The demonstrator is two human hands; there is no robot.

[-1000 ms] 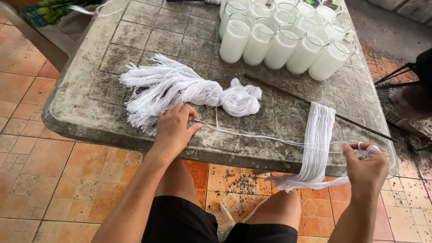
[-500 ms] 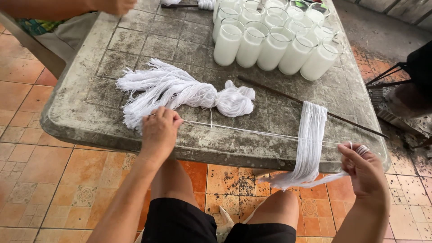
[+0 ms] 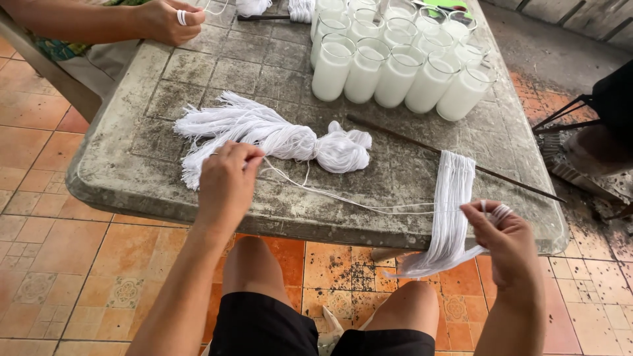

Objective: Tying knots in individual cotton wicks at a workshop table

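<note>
left hand (image 3: 227, 181) pinches a thin white string (image 3: 330, 192) off the white tasselled yarn bundle (image 3: 264, 135); right hand (image 3: 504, 240) seemingly pinches its looped end, glass candle jars (image 3: 395, 69) behind on the grey stone worktop (image 3: 132, 178).

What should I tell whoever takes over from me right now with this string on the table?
Left hand: pinches white strings at the loose bundle of white string on the stone table.
Right hand: string wound round its fingers, near the table's edge.
A strand runs across the table between both hands.
Done: a batch of cut strings hangs over the thin stick.
Left: most of the bundle.
Glasses of white wax stand behind.
</note>
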